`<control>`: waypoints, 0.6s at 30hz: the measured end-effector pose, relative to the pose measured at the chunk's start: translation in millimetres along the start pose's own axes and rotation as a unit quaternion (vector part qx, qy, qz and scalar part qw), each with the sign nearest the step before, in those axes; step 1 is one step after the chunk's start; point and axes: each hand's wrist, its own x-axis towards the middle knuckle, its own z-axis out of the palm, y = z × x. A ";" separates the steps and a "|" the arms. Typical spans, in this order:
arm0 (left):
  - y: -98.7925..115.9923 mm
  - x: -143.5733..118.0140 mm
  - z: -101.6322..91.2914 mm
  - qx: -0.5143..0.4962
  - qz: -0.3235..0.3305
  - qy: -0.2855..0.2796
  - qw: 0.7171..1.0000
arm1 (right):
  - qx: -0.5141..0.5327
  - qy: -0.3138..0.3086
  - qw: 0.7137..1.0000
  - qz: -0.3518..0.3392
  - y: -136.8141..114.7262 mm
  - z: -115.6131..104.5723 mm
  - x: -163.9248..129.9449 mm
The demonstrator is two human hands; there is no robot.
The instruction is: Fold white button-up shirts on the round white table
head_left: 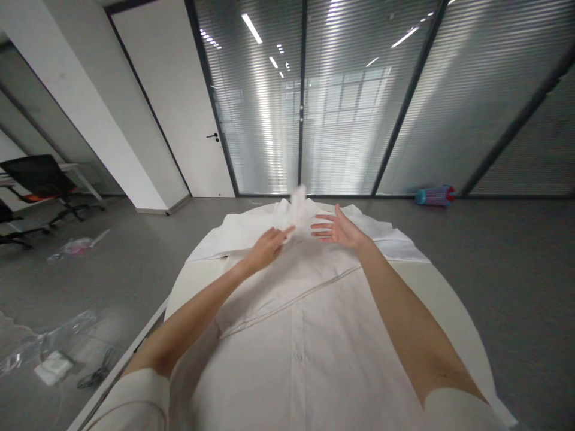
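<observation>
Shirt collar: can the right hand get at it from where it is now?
Probably yes. The right hand is open just beside the collar at the far end of the shirt, nothing between them; the left hand pinches fabric nearby.

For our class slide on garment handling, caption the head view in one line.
Left hand and open right hand reach the collar of a white button-front cotton shirt spread over a white table.
</observation>
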 end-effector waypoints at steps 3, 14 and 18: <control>20.0 -23.7 38.1 0.037 0.101 -0.157 0.982 | -0.041 0.061 0.995 0.064 9.8 -15.7 -0.8; 46.9 -82.8 12.8 -0.092 0.075 -0.210 0.970 | 0.027 0.020 0.985 -0.171 -23.2 21.3 -13.3; 19.9 -57.2 31.8 -0.139 0.017 -0.143 0.980 | 0.134 0.025 0.956 -0.261 -54.7 68.9 -54.1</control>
